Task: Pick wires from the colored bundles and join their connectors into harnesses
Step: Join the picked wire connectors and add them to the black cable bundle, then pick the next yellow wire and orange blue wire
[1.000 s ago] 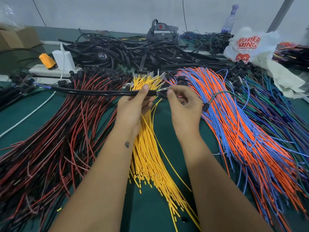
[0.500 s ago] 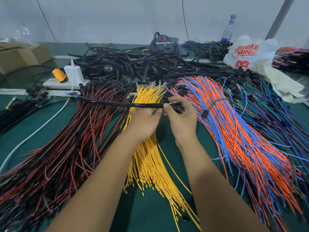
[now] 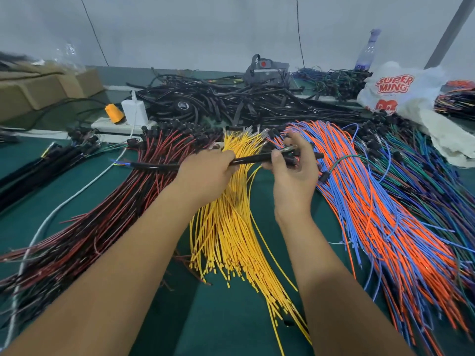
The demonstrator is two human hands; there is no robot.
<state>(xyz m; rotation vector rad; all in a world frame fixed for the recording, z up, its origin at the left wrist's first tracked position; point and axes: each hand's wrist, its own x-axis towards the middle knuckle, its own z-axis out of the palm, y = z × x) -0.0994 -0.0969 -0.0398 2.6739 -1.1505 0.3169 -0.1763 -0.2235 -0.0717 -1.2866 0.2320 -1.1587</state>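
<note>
My left grip [image 3: 205, 173] is clenched round the black cable [image 3: 154, 166]; right grip [image 3: 293, 170] pinches its other end with some wire tips. Yellow wires [image 3: 231, 227] lie directly below both grips on the bench [image 3: 77, 191].

We look from head height, forward and steeply down along our own forearms onto the green counter [image 3: 231, 317], close in, wall beyond.

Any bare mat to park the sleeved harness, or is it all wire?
Bare green mat shows between the forearms, bordered by yellow bundle tails, and at left between the black harnesses and red-black bundle, crossed by a white cable. Right side and back are crowded.
</note>
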